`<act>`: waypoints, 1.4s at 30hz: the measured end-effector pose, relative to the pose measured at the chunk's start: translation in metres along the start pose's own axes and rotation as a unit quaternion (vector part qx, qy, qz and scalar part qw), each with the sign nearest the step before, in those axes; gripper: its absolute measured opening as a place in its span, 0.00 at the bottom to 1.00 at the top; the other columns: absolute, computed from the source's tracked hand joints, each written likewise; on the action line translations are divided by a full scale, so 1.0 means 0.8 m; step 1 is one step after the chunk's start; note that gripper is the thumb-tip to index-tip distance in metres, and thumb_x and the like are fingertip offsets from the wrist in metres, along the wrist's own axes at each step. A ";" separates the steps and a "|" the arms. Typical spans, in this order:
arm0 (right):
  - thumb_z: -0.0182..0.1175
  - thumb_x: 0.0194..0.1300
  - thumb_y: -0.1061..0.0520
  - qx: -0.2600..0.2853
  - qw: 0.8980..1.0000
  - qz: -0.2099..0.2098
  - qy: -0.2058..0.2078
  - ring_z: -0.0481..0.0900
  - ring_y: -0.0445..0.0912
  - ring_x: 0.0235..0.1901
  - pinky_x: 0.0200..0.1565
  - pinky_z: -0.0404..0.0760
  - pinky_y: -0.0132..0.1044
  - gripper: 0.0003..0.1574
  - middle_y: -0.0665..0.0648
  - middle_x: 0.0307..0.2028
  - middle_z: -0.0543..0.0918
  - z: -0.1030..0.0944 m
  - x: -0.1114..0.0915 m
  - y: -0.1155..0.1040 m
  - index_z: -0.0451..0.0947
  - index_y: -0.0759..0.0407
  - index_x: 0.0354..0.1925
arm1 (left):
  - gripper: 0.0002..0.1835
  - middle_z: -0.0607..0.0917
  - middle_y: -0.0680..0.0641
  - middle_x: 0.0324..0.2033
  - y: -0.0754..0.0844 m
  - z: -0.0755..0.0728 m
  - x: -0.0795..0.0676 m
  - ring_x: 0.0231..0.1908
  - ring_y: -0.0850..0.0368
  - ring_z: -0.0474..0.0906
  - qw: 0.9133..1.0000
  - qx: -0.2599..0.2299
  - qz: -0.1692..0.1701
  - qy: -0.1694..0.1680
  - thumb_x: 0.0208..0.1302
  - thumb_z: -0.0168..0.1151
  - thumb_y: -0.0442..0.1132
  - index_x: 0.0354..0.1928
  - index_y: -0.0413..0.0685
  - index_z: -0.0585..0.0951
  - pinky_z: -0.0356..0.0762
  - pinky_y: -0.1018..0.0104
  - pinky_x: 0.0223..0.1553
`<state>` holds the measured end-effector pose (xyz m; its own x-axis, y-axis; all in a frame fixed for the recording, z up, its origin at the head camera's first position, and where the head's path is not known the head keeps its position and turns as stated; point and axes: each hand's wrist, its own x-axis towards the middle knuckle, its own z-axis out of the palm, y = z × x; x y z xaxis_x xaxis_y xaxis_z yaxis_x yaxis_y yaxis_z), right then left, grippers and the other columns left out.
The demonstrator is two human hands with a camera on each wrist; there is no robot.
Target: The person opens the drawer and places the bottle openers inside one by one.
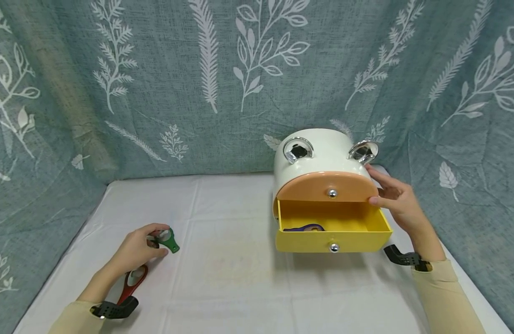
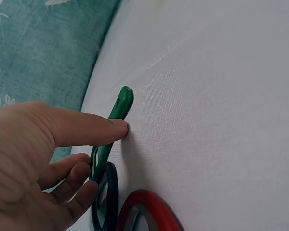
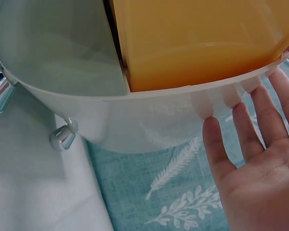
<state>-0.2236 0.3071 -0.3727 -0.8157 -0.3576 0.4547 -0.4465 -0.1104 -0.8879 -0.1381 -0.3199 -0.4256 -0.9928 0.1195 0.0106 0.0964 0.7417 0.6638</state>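
Observation:
My left hand [image 1: 135,248] pinches a small green magnifying glass [image 1: 170,241] between thumb and fingers. In the left wrist view its green handle [image 2: 121,103] sticks up past the thumb, and a dark blue ring [image 2: 111,197] sits right below it. A red magnifying glass [image 1: 131,284] lies under the left wrist. My right hand [image 1: 396,199] touches the side of a white cabinet [image 1: 323,148] with silver-rimmed eyes, its thumb near the front edge. In the right wrist view, nearly straight fingers [image 3: 216,144] rest against the white shell. The yellow drawer [image 1: 334,241] is pulled out.
Inside the drawer lies a blue-rimmed magnifying glass [image 1: 304,228]. Above it, an orange drawer front [image 1: 307,186] with a silver knob is shut. A white cloth [image 1: 223,273] covers the table, and a teal leaf-patterned curtain [image 1: 165,83] hangs behind and at both sides.

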 end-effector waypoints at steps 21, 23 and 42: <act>0.56 0.61 0.81 -0.002 1.000 -0.002 -0.002 0.71 0.46 0.63 0.58 0.73 0.34 0.40 0.56 0.71 0.64 -0.002 -0.001 0.002 0.62 0.70 0.70 | 0.33 0.82 0.37 0.46 -0.001 0.010 0.009 0.43 0.42 0.78 0.998 0.051 0.027 0.019 0.51 0.77 0.37 0.58 0.31 0.76 0.78 0.53 0.37; 0.56 0.61 0.81 -0.006 1.000 0.000 0.000 0.71 0.46 0.63 0.58 0.72 0.34 0.40 0.56 0.71 0.64 -0.001 -0.002 0.002 0.62 0.69 0.70 | 0.33 0.82 0.39 0.44 0.001 0.011 0.009 0.42 0.45 0.78 0.998 0.053 0.038 0.013 0.51 0.78 0.37 0.58 0.32 0.76 0.76 0.55 0.36; 0.57 0.61 0.81 -0.002 1.000 -0.005 0.000 0.65 0.46 0.67 0.59 0.71 0.33 0.39 0.56 0.71 0.64 0.000 -0.001 0.002 0.62 0.70 0.70 | 0.31 0.75 0.37 0.52 0.014 0.025 0.000 0.44 0.46 0.78 0.997 0.060 0.054 0.010 0.46 0.81 0.41 0.51 0.31 0.83 0.77 0.54 0.39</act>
<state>-0.2234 0.3070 -0.3743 -0.8115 -0.3566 0.4629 -0.4557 -0.1097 -0.8834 -0.1352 -0.2983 -0.4334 -0.9774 0.1903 0.0920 0.2087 0.7988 0.5642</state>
